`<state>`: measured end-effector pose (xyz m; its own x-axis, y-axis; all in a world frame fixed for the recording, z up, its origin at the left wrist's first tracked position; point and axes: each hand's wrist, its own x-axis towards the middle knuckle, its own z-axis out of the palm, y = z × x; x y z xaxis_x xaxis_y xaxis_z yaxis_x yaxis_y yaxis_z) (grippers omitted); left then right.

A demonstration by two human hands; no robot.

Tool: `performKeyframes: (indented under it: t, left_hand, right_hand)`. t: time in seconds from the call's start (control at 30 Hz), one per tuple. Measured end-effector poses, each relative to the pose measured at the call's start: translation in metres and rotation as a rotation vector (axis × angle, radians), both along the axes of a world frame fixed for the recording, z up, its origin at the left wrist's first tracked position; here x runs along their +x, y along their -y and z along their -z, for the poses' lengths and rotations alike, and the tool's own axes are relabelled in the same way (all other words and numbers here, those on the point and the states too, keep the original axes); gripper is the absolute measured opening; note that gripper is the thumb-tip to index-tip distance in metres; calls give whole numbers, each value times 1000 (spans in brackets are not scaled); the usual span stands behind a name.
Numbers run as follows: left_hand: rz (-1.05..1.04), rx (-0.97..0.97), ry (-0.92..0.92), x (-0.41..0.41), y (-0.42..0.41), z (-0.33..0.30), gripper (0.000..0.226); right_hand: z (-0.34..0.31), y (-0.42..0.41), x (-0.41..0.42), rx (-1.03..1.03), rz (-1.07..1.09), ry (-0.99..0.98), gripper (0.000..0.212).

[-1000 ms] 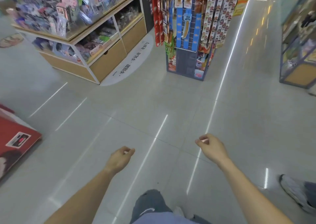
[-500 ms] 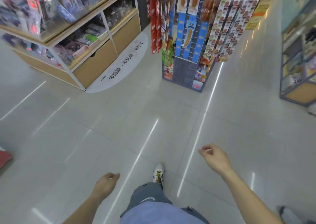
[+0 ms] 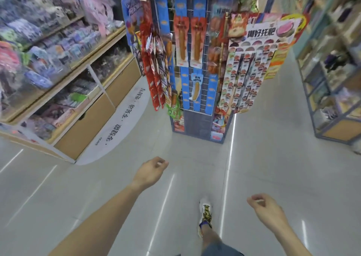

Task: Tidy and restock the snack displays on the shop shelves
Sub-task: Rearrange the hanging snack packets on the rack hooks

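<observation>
Both hands hanging free over the floor (image 3: 273, 167), holding nothing. Left hand (image 3: 149, 170) reaching fwd, fingers loosely curled, relaxed. Right hand (image 3: 267, 209) sitting lower and nearer the body, fingers also loosely curled, thumb near the index tip, nothing between them.

Snack rack (image 3: 197, 119) standing straight ahead, well apart from both hands: wire-grid tower w/ hanging packs. Red packets (image 3: 156, 70) dangling in strips on its left face; blue-backed sausage packs (image 3: 188, 42) hanging on the front grid; strips of small burger-print packs (image 3: 246, 76) draping the right face under a printed header card (image 3: 265, 31). More packs sitting in the rack's base, too small to read.

Wooden shelf unit (image 3: 88, 126) running along the left, stocked w/ blurred packets, cardboard-coloured drawers at floor level. Half-round floor sticker (image 3: 121, 126) w/ printed text lying beside it. Metal-frame shelving (image 3: 332, 103) lining the right edge. One white shoe w/ yellow laces (image 3: 205, 212) stepping fwd between the hands.
</observation>
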<state>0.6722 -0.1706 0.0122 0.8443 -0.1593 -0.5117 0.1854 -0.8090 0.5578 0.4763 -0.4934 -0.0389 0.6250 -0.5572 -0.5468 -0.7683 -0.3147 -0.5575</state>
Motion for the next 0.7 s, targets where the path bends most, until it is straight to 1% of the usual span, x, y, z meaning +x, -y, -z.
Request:
performKeyframes:
  t: [0.13, 0.23, 0.3, 0.37, 0.43, 0.53, 0.63, 0.7]
  left_hand:
    - [-90, 24, -16, 72, 19, -4, 28]
    - [-175, 29, 85, 152, 46, -31, 27]
    - [-208, 23, 197, 209, 64, -60, 38]
    - [-212, -3, 320, 257, 81, -99, 50]
    - [-213, -52, 469, 301, 96, -141, 54]
    - [-190, -141, 654, 356, 123, -203, 50]
    - [-188, -260, 790, 398, 147, -247, 42]
    - [-181, -359, 863, 420, 163, -263, 46]
  right_hand:
    - [-10, 27, 135, 28, -72, 101, 18]
    - [-45, 44, 262, 3, -178, 222, 20]
    - [-83, 52, 342, -20, -246, 340, 26]
    - [-131, 56, 404, -63, -319, 464, 30]
    - [-184, 58, 454, -105, -387, 572, 30]
    - [-250, 61, 508, -182, -424, 770, 29]
    - [-292, 65, 537, -258, -374, 945, 32]
    - [-309, 66, 549, -318, -318, 1023, 36]
